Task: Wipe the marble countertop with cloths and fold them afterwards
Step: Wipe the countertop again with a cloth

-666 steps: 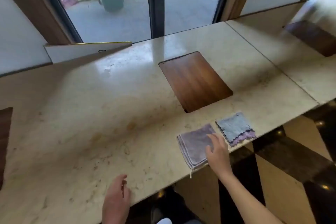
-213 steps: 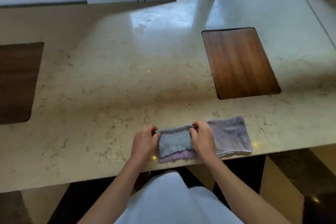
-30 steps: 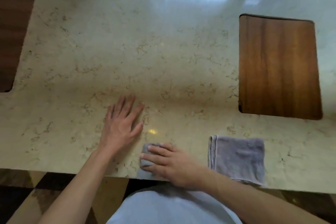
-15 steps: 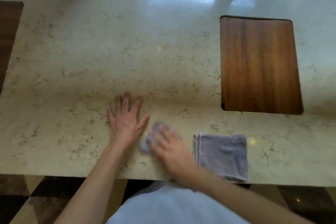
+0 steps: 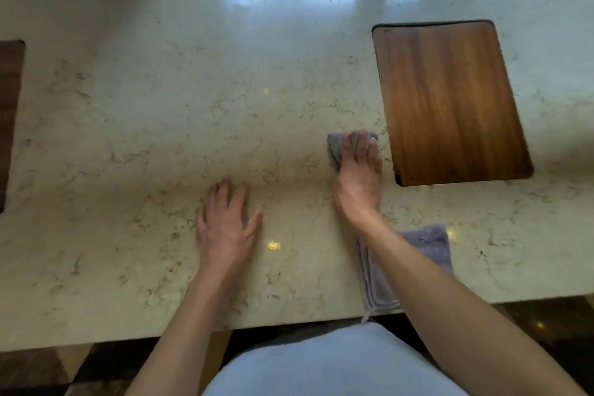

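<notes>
My right hand (image 5: 358,180) presses a small folded grey-blue cloth (image 5: 336,146) flat against the cream marble countertop (image 5: 180,112), close to the left edge of a wooden inset. Only the cloth's far and left edges show past my fingers. My left hand (image 5: 226,225) lies palm down on the bare marble with its fingers spread, holding nothing. A second cloth, purple-grey and folded (image 5: 430,246), lies at the counter's near edge, partly hidden under my right forearm.
A brown wooden inset panel (image 5: 450,103) sits in the marble at the right. Another dark wooden inset (image 5: 9,112) shows at the far left edge. The counter's near edge runs just in front of my body, with dark floor below.
My right hand has pushed the grey-blue cloth away from the near edge, up and to the right toward the wooden inset. My left hand has stayed flat on the marble.
</notes>
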Demonstrator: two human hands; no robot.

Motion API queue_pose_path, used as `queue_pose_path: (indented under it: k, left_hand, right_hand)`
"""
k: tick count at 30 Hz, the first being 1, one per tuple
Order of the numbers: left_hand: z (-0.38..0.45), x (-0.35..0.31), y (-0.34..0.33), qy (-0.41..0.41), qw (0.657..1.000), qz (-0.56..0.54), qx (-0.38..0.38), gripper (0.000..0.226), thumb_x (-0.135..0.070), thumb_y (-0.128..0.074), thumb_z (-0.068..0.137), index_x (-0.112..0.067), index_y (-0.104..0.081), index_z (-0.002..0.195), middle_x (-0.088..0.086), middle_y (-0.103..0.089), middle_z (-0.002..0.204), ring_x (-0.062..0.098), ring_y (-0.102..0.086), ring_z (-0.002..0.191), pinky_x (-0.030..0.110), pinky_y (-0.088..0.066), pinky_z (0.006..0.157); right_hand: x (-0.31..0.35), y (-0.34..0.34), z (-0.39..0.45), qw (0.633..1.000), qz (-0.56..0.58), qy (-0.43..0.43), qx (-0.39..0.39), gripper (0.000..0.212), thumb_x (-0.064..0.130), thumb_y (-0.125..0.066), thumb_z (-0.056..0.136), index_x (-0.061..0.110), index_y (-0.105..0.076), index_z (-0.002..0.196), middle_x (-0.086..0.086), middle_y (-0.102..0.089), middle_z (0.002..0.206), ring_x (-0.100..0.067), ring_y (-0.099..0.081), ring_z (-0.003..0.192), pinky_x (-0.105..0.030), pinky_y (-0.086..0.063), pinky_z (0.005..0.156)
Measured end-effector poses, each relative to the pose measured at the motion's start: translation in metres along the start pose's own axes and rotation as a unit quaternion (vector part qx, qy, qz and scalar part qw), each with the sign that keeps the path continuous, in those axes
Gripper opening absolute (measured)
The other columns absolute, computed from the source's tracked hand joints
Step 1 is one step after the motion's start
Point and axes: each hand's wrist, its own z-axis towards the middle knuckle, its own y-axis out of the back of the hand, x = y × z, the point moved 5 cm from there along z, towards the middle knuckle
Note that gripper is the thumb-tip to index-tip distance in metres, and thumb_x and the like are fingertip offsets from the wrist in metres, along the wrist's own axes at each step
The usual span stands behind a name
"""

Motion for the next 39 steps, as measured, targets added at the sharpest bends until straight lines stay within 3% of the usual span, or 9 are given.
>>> queue_pose_path:
  k: [5,9,16,20,26,29,31,35,39]
  left_hand:
    - [-0.02,0.133,0.04,0.135,0.988,0.062,-0.035,0.07,-0.062,-0.034,0.096,-0.031,-0.021,0.157,0.007,-0.01,0.168,0.03,-0.002,0.154,0.057,-0.007,0.121]
    - [-0.03,0.186,0.045,0.11,0.992,0.06,-0.014,0.069,-0.064,-0.025,0.097,-0.035,-0.011,0.158,0.001,-0.003,0.169,0.028,0.001,0.154,0.057,-0.006,0.119]
    - [-0.033,0.21,0.073,0.081,0.986,-0.109,-0.093,0.061,-0.047,-0.023,0.103,-0.012,-0.043,0.148,0.013,-0.041,0.156,0.028,-0.033,0.146,0.048,-0.027,0.114]
    - [-0.031,0.222,0.081,0.042,0.99,-0.087,-0.1,0.054,-0.035,-0.038,0.1,-0.005,-0.047,0.144,0.018,-0.048,0.15,0.034,-0.041,0.141,0.051,-0.033,0.11]
    - [-0.028,0.218,0.06,0.033,0.999,0.008,-0.028,0.064,-0.057,-0.028,0.098,-0.026,-0.029,0.155,0.014,-0.016,0.166,0.031,-0.01,0.153,0.051,-0.011,0.12]
    - [-0.029,0.213,0.055,0.039,0.999,-0.028,-0.014,0.069,-0.065,-0.012,0.097,-0.031,-0.021,0.157,0.011,-0.003,0.168,0.026,0.004,0.154,0.048,0.004,0.12]
    - [-0.029,0.211,0.058,0.051,0.997,-0.06,-0.024,0.072,-0.066,-0.008,0.096,-0.03,-0.024,0.157,0.011,-0.006,0.168,0.025,0.004,0.155,0.049,0.003,0.121]
    - [-0.027,0.212,0.062,0.053,0.997,-0.045,-0.016,0.073,-0.063,-0.01,0.096,-0.025,-0.032,0.155,0.015,-0.015,0.166,0.032,-0.005,0.154,0.054,-0.008,0.12]
    - [-0.026,0.223,0.054,0.035,0.999,0.021,0.009,0.07,-0.062,-0.025,0.096,-0.028,-0.021,0.158,0.013,-0.005,0.168,0.03,0.001,0.154,0.051,-0.006,0.121]
  right_hand:
    - [0.01,-0.007,-0.013,0.998,-0.015,-0.04,-0.044,0.069,0.007,-0.041,0.101,0.012,-0.01,0.163,-0.015,-0.004,0.172,-0.037,-0.004,0.158,-0.048,-0.009,0.129]
    - [0.076,-0.029,-0.034,0.997,-0.004,-0.053,-0.052,0.063,0.014,-0.038,0.104,0.015,-0.015,0.163,-0.011,-0.007,0.172,-0.034,-0.006,0.158,-0.045,-0.004,0.128]
    - [0.318,-0.125,-0.155,0.938,0.027,0.343,0.039,0.054,0.032,-0.04,0.1,0.016,-0.047,0.151,-0.007,-0.044,0.161,-0.031,-0.029,0.154,-0.047,-0.02,0.126]
    - [0.301,-0.132,-0.197,0.9,0.014,0.428,0.088,0.052,0.02,-0.035,0.1,0.014,-0.052,0.148,-0.005,-0.046,0.159,-0.029,-0.032,0.153,-0.041,-0.018,0.127]
    - [0.111,-0.056,-0.111,0.999,-0.015,0.052,-0.008,0.063,0.008,-0.049,0.101,0.015,-0.027,0.16,-0.015,-0.013,0.17,-0.032,-0.01,0.158,-0.053,-0.016,0.128]
    - [0.123,-0.044,-0.071,0.997,-0.022,-0.058,-0.054,0.063,0.008,-0.037,0.096,0.009,-0.029,0.159,-0.021,-0.022,0.167,-0.04,-0.014,0.156,-0.051,-0.01,0.128]
    - [0.187,-0.06,-0.074,0.999,-0.019,-0.001,-0.045,0.062,0.007,-0.042,0.095,0.009,-0.033,0.157,-0.022,-0.026,0.165,-0.041,-0.018,0.154,-0.049,-0.011,0.128]
    - [0.301,-0.122,-0.173,0.954,0.01,0.3,0.026,0.047,0.024,-0.044,0.099,0.015,-0.057,0.144,-0.008,-0.049,0.157,-0.034,-0.039,0.149,-0.05,-0.035,0.121]
    - [0.225,-0.122,-0.22,0.934,-0.046,0.347,0.066,0.055,0.023,-0.036,0.102,0.021,-0.036,0.157,-0.002,-0.023,0.169,-0.027,-0.016,0.158,-0.043,-0.015,0.128]
